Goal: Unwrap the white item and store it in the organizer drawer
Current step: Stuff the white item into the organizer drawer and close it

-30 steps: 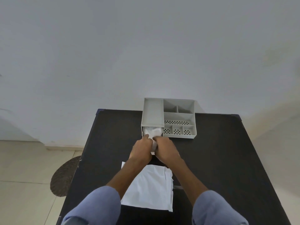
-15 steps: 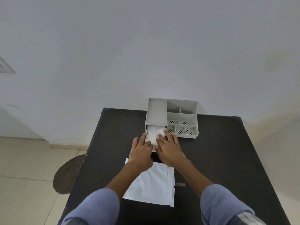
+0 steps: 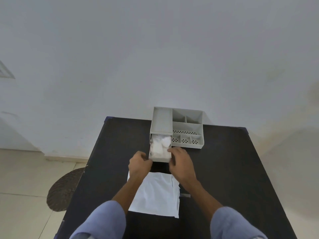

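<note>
White item (image 3: pixel 159 146), soft and crumpled, fills the rectangular plastic drawer (image 3: pixel 159 158).

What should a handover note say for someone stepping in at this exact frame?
Left hand: at the drawer front's left corner.
Right hand: at its right corner; whether either hand grips is unclear.
White item: inside the pulled-out drawer of the grey organizer.
Wrapper sheet: flat on the black table, near the person.
Done: unwrapped, placed.
Left: push the drawer shut.
</note>
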